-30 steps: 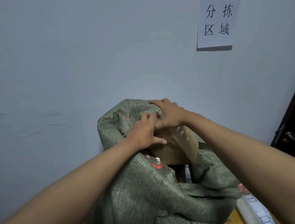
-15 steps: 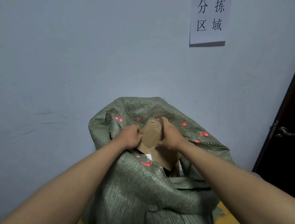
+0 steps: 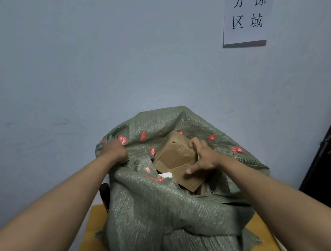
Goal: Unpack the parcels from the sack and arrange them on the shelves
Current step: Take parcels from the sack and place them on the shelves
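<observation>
A green woven sack [image 3: 157, 207] with red printed marks stands against the wall, its mouth pulled wide. A brown taped cardboard parcel [image 3: 174, 156] sticks up out of the opening, tilted. My right hand [image 3: 202, 158] grips the parcel's right side, thumb across its front face. My left hand [image 3: 114, 151] clutches the sack's left rim and holds it back. Below the parcel, a white label and more cardboard show inside the sack; the rest of its contents are hidden.
The sack rests on a yellow-brown surface [image 3: 91, 234]. A pale blue wall [image 3: 101, 61] is right behind it, with a paper sign [image 3: 248, 15] at upper right. A dark door with a handle [image 3: 330, 148] stands at the right edge. No shelves are in view.
My left hand left the parcel and moved left to grab the sack's rim. The sack's mouth is wider, and more of the parcel shows, held by my right hand alone.
</observation>
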